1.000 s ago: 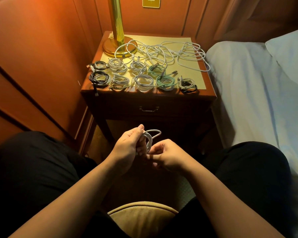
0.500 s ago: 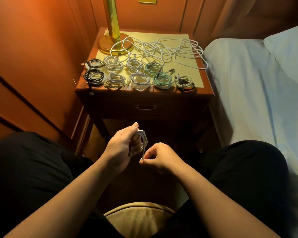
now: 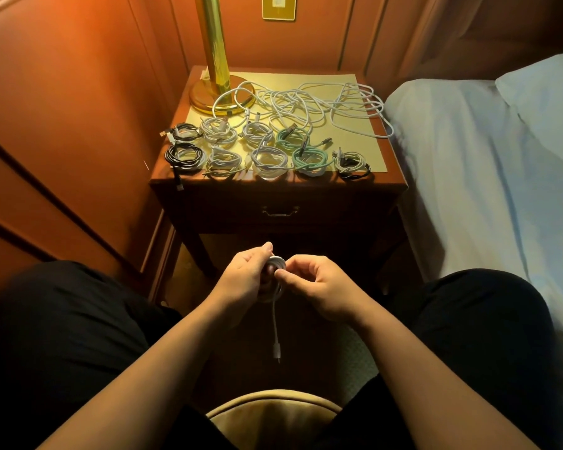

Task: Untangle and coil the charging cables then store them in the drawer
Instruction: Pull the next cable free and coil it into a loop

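Note:
A small coil of white cable (image 3: 275, 289) sits between my hands, low in front of the nightstand. My left hand (image 3: 244, 277) grips the coil, thumb up. My right hand (image 3: 319, 284) pinches its right side with thumb and forefinger. A loose end with a plug (image 3: 277, 350) hangs straight down from the coil. On the nightstand top (image 3: 348, 151) lie several finished coils (image 3: 268, 159) in two rows, white, black and green. Behind them spreads a tangle of white cables (image 3: 312, 103). The drawer (image 3: 280, 211) below is closed.
A brass lamp (image 3: 220, 76) stands at the nightstand's back left. Wood-panelled wall runs along the left. A bed with a pale sheet (image 3: 481, 177) and pillow lies on the right. My knees in dark trousers flank a tan seat edge (image 3: 273, 407).
The open loop of white cable has been wound down into a tight coil. A short end with its plug now hangs below my hands. My right hand rose to the coil's side.

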Demonstrator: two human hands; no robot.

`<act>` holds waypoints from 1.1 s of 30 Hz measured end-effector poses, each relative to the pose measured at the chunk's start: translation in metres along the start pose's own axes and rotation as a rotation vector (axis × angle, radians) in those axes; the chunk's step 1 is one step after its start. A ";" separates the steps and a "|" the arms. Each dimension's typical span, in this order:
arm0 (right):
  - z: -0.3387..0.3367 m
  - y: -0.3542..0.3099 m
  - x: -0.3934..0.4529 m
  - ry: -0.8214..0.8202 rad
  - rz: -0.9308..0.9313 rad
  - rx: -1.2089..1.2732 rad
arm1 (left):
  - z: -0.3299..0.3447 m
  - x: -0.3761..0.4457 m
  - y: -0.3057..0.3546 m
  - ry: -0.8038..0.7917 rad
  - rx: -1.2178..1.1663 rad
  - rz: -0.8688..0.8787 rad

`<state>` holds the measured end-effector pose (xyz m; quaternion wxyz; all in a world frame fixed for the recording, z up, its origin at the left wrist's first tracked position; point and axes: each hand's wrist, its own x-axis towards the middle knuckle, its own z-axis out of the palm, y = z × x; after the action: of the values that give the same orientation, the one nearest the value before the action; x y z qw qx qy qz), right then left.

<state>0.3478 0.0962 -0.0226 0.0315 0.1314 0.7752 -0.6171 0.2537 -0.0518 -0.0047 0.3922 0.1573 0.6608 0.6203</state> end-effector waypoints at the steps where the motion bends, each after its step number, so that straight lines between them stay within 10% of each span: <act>1: 0.002 0.000 0.000 0.011 -0.007 0.013 | 0.000 0.000 0.000 0.002 0.006 0.016; 17: -0.008 0.005 0.004 0.343 -0.039 -0.043 | -0.024 0.012 -0.019 0.190 0.251 0.141; 21: -0.009 0.003 0.005 0.316 -0.016 0.099 | -0.019 0.007 -0.015 -0.020 0.211 0.025; 33: -0.001 -0.001 0.014 0.214 0.190 0.390 | -0.014 0.005 -0.021 0.106 0.043 -0.057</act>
<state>0.3344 0.0991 -0.0245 -0.0189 0.2721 0.6243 -0.7320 0.2463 -0.0620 -0.0269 0.3708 0.1139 0.6978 0.6021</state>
